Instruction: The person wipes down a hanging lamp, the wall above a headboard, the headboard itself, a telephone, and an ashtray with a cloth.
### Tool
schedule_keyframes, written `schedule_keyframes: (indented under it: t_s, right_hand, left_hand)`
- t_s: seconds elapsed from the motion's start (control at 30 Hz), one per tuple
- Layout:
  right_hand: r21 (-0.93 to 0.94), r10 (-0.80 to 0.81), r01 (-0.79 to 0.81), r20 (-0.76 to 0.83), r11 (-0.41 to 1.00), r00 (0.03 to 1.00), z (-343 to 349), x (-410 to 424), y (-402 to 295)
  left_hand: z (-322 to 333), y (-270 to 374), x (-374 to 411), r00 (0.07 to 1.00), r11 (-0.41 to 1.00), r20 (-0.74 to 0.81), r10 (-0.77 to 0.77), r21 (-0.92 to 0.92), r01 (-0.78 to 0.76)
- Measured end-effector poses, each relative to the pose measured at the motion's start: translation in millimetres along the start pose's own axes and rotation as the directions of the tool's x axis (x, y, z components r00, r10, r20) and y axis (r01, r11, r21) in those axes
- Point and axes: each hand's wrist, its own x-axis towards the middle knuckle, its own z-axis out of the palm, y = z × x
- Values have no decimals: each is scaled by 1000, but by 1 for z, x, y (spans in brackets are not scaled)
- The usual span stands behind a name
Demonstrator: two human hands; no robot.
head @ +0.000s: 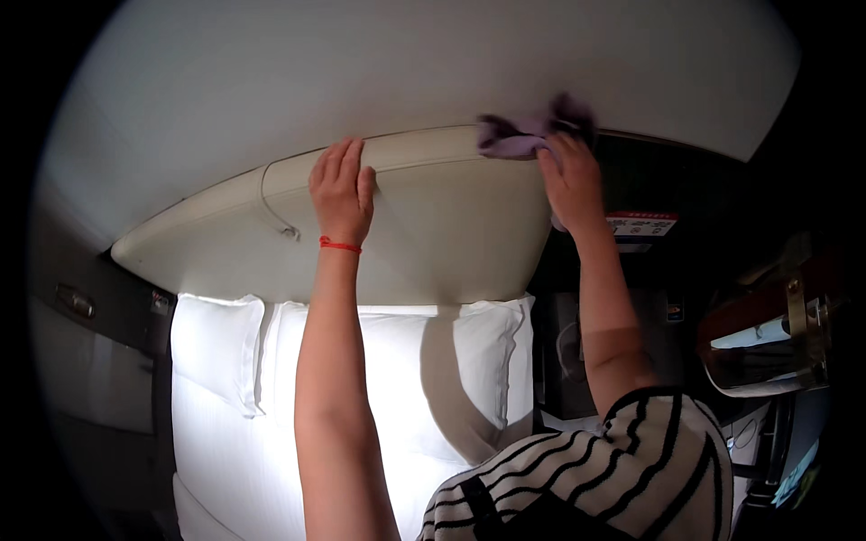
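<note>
Before me stands a cream padded headboard [446, 223] against a pale wall [433, 61]. My left hand [342, 186] rests on its upper part, fingers over the top edge and holding nothing; a red string bracelet circles the wrist. My right hand [575, 176] grips a purple cloth [517, 135] at the headboard's top right corner. The cloth is bunched and blurred, and part of it lies over the top edge. A thin cord [270, 203] hangs over the headboard left of my left hand, with a small piece at its end.
Below lies a bed with white sheets [230, 466] and white pillows [216, 351]. To the right are a dark nightstand [565, 385], a printed card [643, 223] and a glossy, metal-trimmed object [758, 351]. A dark panel with a metal fitting [76, 301] is on the left.
</note>
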Motion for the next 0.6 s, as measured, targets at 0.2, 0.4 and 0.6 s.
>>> schedule_keyframes:
  t_s: [0.2, 0.4, 0.6]
  right_hand:
    - [90, -187, 167, 303, 982, 935, 39, 55, -123]
    - [325, -497, 378, 502, 867, 708, 107, 82, -194]
    - [508, -366, -192, 790, 839, 492, 37, 144, -182]
  left_hand:
    - [-7, -11, -4, 997, 978, 8, -74, -197, 75]
    - [-33, -10, 8, 727, 684, -245, -641, -611, 398]
    - [-21, 6, 0, 954, 927, -100, -283, -286, 245]
